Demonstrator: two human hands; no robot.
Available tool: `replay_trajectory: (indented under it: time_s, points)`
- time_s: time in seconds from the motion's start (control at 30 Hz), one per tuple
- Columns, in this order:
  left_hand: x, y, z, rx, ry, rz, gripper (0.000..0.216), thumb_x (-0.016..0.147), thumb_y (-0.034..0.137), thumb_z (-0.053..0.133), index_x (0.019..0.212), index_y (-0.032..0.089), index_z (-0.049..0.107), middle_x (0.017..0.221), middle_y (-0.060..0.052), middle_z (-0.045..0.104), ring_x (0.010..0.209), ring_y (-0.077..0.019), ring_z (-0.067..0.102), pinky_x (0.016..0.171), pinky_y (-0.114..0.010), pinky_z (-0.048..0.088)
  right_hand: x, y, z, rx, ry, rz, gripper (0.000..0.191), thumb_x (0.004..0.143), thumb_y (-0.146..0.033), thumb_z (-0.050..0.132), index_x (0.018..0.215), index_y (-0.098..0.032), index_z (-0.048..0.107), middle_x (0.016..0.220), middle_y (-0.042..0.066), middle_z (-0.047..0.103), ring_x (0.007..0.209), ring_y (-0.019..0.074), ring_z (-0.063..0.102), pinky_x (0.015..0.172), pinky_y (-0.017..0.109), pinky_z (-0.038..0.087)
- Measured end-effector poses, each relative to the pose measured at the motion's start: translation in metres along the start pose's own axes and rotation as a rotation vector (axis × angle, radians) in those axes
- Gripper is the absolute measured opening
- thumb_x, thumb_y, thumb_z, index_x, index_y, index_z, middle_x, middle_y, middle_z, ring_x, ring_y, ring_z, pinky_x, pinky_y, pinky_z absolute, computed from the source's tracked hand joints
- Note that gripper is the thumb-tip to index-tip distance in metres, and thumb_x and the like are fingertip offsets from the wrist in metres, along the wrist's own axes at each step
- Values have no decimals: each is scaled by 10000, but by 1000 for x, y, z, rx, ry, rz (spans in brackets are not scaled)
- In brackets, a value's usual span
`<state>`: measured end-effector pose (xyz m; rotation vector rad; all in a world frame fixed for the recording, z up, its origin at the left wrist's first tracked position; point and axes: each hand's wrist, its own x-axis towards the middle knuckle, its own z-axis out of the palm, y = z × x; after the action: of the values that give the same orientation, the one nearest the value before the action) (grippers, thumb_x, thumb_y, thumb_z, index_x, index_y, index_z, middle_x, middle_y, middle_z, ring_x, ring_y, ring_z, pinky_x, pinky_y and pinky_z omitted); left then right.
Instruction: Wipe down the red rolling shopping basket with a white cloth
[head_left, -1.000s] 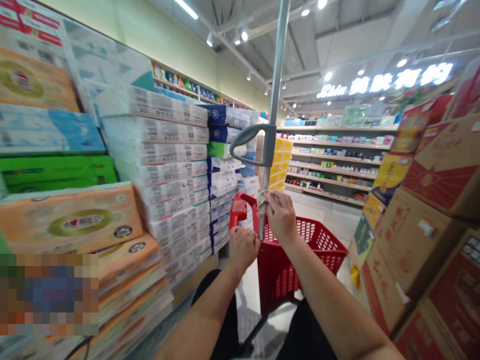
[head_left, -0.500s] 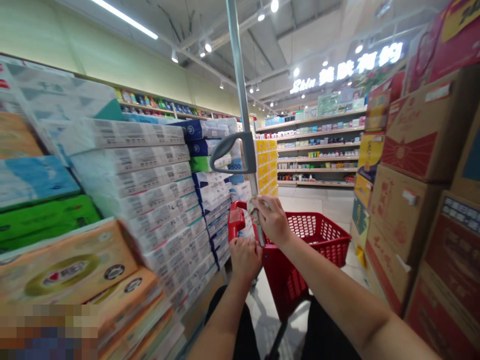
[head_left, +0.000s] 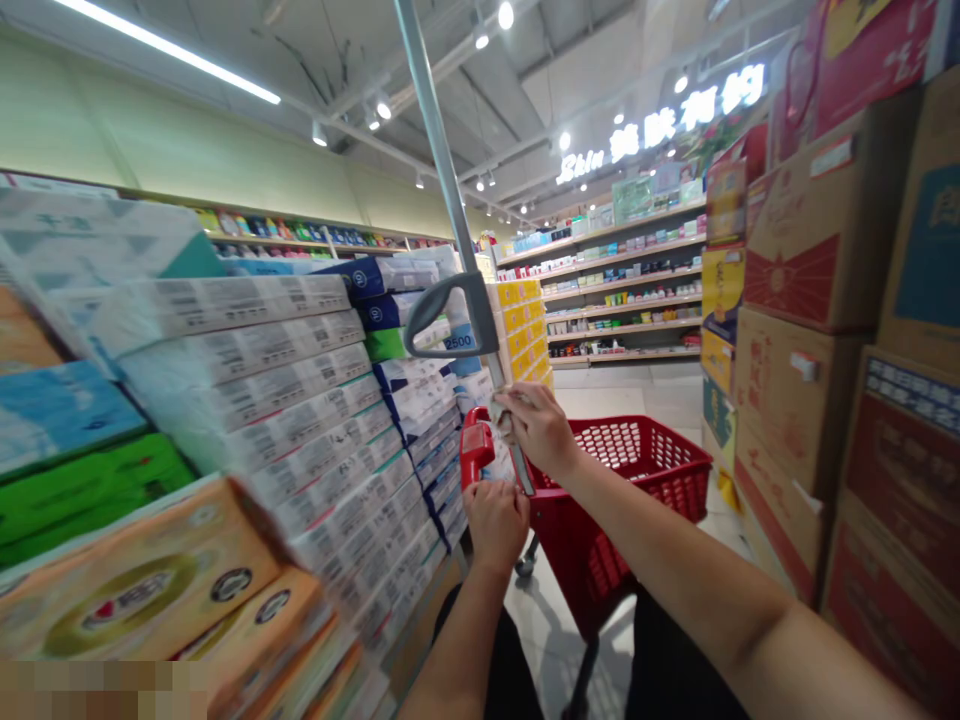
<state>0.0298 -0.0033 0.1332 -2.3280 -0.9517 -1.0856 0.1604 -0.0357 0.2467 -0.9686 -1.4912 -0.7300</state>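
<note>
A metal pole [head_left: 435, 110] with a grey loop-shaped grip [head_left: 480, 315] rises at a tilt from the near end of a red shopping cart [head_left: 577, 560]. My right hand [head_left: 541, 428] is closed on a crumpled pale cloth [head_left: 504, 418], pressed against the pole below the grip. Just beneath, my left hand [head_left: 495, 520] is closed around the red cart handle [head_left: 475, 450], beside the pole's lower end. Its fingertips are hidden under the hand.
Stacked tissue packs [head_left: 292, 370] line the left side, with orange packs [head_left: 127, 590] closest. Cardboard cartons [head_left: 795, 390] are piled on the right. Yellow boxes [head_left: 521, 330] and stocked shelves [head_left: 622, 290] stand ahead, past the pale floor [head_left: 600, 390].
The view has shifted, and the pole's upper part appears farther left and more tilted. The right hand with the cloth is slightly lower along the pole's line; the left hand keeps its hold.
</note>
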Motion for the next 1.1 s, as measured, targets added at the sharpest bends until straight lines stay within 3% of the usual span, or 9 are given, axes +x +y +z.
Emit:
replay_trajectory:
  time_s: [0.13,0.33,0.53,0.67,0.93,1.1]
  points:
    - [2,-2,3,-4,-3,-2,201,865,236,498,701,198,608,722,-42,628,809,-227,542,887,-408,315,4,8,-3,39,-43,1,334,903,-111,470,1109,-252,693,1122,66,606,1071,188,539,963,342,478]
    - [3,-10,10,6,-7,26,182,862,243,502,712,196,595,725,-43,622,805,-228,536,883,-408,309,-21,12,2,91,-63,37,318,885,-96,482,1062,-234,707,1066,70,618,1022,178,568,927,321,492]
    - [6,-17,13,-12,-14,31,221,884,252,477,691,204,574,714,-37,619,800,-221,531,884,-404,303,1,10,3,77,-65,25,309,893,-90,460,1036,-211,706,1086,68,613,1034,169,558,945,308,467]
    - [4,-22,14,-18,-23,62,214,889,257,472,710,208,579,727,-46,621,806,-229,535,872,-407,301,-25,10,7,125,-96,41,286,892,-89,456,961,-197,711,1025,67,622,1004,163,567,922,293,470]
    - [8,-39,16,-6,-33,55,258,898,263,458,673,210,574,707,-53,613,799,-233,536,857,-406,307,-45,17,14,153,-354,126,269,806,-30,503,852,-192,713,990,41,637,945,144,576,882,257,451]
    - [10,-44,19,-19,-48,49,250,894,263,467,678,213,582,709,-44,619,802,-229,534,868,-403,310,-74,25,20,84,-697,224,171,721,-44,586,708,-172,698,804,18,635,780,132,570,756,226,452]
